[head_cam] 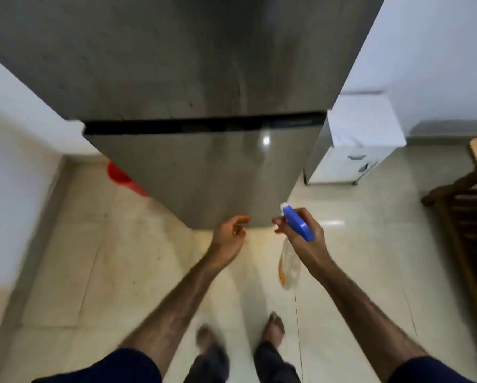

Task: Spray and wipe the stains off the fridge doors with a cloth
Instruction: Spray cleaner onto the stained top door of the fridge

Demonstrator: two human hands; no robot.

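Observation:
A tall steel fridge fills the top half of the head view, with an upper door (176,59) and a lower door (204,172) split by a dark gap. Faint streaks show on the upper door. My right hand (305,236) grips a clear spray bottle (289,268) with a blue trigger head, its white nozzle pointing at the bottom of the lower door. My left hand (229,236) is beside it, fingers loosely apart and holding nothing, close to the door's lower edge. No cloth is in view.
A white cabinet (359,150) stands right of the fridge. A wooden bench or table (469,211) is at the far right. A red bucket (122,178) peeks out left of the fridge. White walls flank both sides; my feet (240,335) stand on pale floor tiles.

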